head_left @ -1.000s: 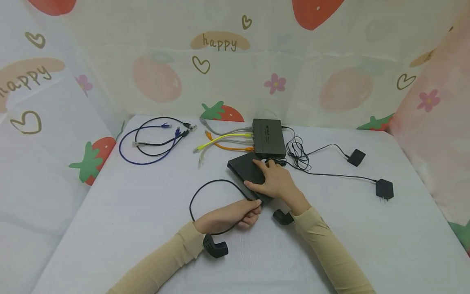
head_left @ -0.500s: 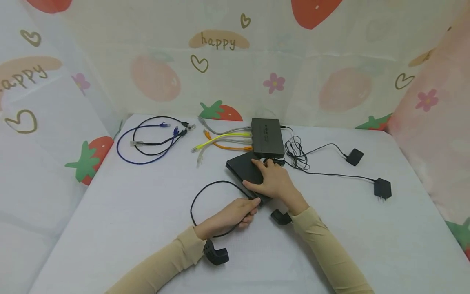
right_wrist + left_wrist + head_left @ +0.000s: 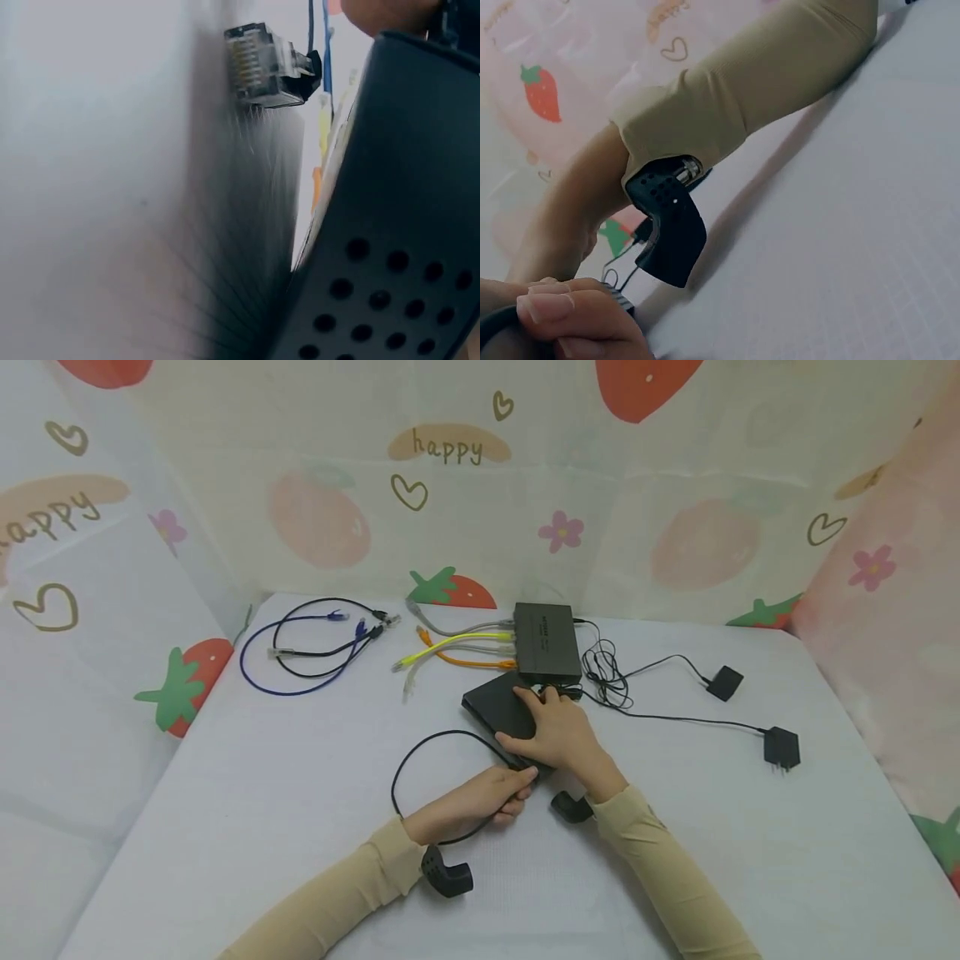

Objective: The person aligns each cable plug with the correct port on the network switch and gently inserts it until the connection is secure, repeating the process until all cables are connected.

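Observation:
My left hand pinches a black Ethernet cable at the near left corner of a flat black network box. The cable loops leftward and passes under my left wrist. Curled fingertips hold a dark length of it in the left wrist view. My right hand grips the box from above, thumb near its left edge, other fingers toward the far right side. The right wrist view shows a clear plug with a black boot beside the box's dark face. My left hand hides the box's near corner.
Behind stands a Netgear switch with grey, yellow and orange cables at its left side. Blue and black cables lie coiled at back left. Tangled power cords lead to two adapters on the right.
Both hands keep almost the same place and hold. The left hand shifts slightly at the box's corner; the box and the other things stay put.

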### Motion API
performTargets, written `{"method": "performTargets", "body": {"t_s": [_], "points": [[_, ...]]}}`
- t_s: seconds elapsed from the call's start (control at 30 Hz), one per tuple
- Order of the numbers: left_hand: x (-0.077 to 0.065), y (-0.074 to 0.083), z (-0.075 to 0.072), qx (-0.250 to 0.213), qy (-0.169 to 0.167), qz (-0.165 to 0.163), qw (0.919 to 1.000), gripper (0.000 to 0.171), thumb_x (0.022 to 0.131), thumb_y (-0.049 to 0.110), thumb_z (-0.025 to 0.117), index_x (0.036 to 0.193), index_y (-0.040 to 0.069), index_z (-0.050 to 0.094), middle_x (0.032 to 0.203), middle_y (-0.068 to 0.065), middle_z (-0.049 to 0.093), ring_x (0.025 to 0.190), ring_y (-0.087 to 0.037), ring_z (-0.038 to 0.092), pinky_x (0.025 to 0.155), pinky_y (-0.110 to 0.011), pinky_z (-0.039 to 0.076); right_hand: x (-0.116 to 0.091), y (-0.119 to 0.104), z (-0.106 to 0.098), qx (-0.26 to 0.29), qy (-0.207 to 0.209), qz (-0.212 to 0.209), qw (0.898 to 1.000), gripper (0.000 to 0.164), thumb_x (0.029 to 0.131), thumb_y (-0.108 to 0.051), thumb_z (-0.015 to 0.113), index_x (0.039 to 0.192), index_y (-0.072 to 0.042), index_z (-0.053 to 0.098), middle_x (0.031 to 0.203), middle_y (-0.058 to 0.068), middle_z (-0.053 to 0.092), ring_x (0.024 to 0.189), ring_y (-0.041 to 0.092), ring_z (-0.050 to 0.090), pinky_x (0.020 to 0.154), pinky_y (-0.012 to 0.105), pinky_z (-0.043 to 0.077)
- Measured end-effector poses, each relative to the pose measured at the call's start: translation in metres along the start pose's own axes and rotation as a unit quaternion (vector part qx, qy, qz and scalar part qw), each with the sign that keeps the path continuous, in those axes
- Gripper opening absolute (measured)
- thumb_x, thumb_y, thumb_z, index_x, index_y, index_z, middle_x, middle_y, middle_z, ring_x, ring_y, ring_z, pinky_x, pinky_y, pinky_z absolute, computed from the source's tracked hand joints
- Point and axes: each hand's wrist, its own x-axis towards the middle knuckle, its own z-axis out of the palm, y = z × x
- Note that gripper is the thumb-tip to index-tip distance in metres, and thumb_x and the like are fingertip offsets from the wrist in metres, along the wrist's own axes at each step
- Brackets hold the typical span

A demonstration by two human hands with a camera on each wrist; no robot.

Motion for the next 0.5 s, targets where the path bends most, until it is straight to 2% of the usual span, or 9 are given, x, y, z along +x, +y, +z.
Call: {"method": "performTargets", "body": {"t_s": [0.23, 0.33, 0.5], "points": [[-0.005, 0.002, -0.007, -0.017, -0.033, -0.021, 0.9991, 0.049, 0.095, 0.052, 0.038, 0.085, 0.006, 0.051, 0.058, 0.003, 0.04, 0.048, -0.009, 0.036, 0.051, -0.023, 0.033, 0.0, 0.003, 0.002, 0.001, -0.005, 0.003, 1.0, 0.086, 0.075, -0.075, 0.048, 0.142, -0.022, 0.038, 0.12, 0.02, 0.05, 0.094, 0.033, 0.056, 0.071, 0.044, 0.048], [-0.011, 0.002, -0.017, 0.003, -0.055, -0.018, 0.9983, 0.05, 0.097, 0.049, 0.037, 0.09, 0.002, 0.054, 0.061, 0.002, 0.046, 0.05, -0.01, 0.04, 0.053, -0.024, 0.036, 0.001, 0.002, 0.003, -0.004, 0.0, -0.005, 1.0, 0.086, 0.075, -0.075, 0.047, 0.141, -0.021, 0.038, 0.117, 0.02, 0.05, 0.089, 0.032, 0.056, 0.068, 0.043, 0.048], [-0.017, 0.006, -0.025, 0.081, -0.071, 0.022, 0.9939, 0.038, 0.101, 0.028, 0.036, 0.09, -0.003, 0.055, 0.063, 0.002, 0.049, 0.05, -0.009, 0.041, 0.047, -0.021, 0.034, 0.003, 0.001, 0.004, -0.014, 0.007, 0.003, 1.0, 0.086, 0.074, -0.077, 0.045, 0.141, -0.023, 0.039, 0.113, 0.019, 0.051, 0.084, 0.029, 0.055, 0.065, 0.04, 0.048]]}}
